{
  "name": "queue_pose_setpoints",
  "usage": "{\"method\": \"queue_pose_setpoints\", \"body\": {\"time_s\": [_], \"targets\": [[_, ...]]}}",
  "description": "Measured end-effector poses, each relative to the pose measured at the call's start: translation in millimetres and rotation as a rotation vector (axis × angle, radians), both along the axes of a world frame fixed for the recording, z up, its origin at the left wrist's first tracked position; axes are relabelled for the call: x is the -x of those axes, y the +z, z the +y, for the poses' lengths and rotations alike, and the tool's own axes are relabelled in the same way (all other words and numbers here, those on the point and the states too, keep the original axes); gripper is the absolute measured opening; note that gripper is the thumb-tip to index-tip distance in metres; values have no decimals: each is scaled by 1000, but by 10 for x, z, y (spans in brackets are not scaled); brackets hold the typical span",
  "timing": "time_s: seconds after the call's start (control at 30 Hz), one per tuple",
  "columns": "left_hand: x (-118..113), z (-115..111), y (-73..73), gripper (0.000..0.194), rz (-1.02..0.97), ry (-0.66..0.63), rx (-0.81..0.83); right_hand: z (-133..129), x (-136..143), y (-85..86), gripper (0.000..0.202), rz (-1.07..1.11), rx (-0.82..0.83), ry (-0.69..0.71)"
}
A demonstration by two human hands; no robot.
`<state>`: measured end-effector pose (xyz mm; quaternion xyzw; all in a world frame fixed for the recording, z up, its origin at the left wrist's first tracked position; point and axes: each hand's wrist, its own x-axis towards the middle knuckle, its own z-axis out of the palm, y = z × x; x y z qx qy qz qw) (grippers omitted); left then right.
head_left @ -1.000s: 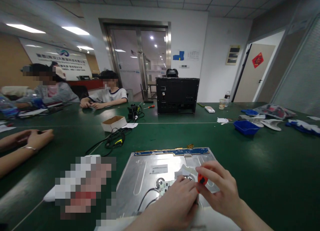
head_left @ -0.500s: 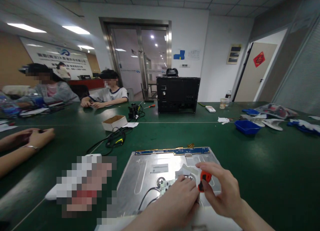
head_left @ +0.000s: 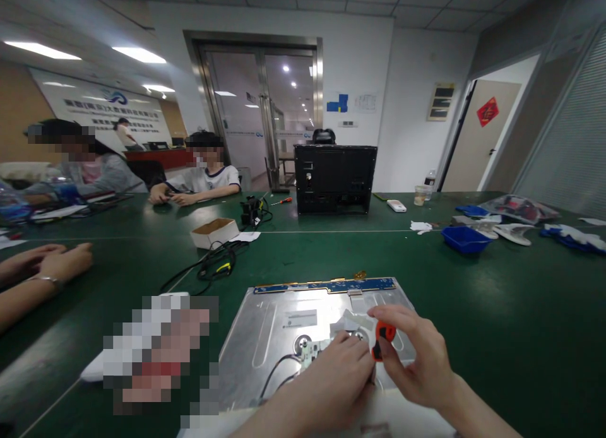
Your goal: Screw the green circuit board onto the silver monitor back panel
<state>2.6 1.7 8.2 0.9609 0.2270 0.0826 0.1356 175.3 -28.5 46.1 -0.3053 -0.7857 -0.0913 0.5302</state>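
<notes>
A silvery metal panel (head_left: 253,343), looking like the back of a display, lies before me with a blue circuit strip (head_left: 326,287) along its far edge. Between the thumb and fingers of my right hand (head_left: 421,356) is an orange-and-black screwdriver (head_left: 383,334) held by its handle; its shaft and tip are hidden. My left hand (head_left: 338,372) rests on the panel beside the screwdriver, fingers bent and together, and whatever they grip is out of sight. Left of those fingers show a small pale circuit board (head_left: 310,351) and a black cable (head_left: 269,378). Thin whitish film (head_left: 348,322) lies just beyond.
Black cables (head_left: 215,267) and an open carton (head_left: 215,234) lie beyond the panel's left side. A black monitor-like unit (head_left: 335,179) stands at the back, a blue tray (head_left: 466,239) to the right. A co-worker's hands (head_left: 59,261) are at left; other people sit farther off.
The view has shifted slightly, so everything sits a little farther left. Both hands keep nearly the same pose, with the screwdriver still in the right one.
</notes>
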Motion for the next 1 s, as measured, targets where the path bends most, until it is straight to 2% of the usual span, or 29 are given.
{"method": "queue_pose_setpoints", "body": {"time_s": [0.13, 0.33, 0.67, 1.0], "targets": [[-2, -3, 10, 22, -2, -1, -2, 8, 9, 4, 40, -6, -7, -3], [-1, 0, -2, 13, 11, -2, -28, 29, 19, -31, 36, -9, -30, -77], [10, 5, 3, 17, -1, -16, -7, -11, 28, 18, 44, -12, 7, 14], [3, 0, -5, 19, -3, -9, -12, -15, 12, 21, 44, 6, -13, 9]]}}
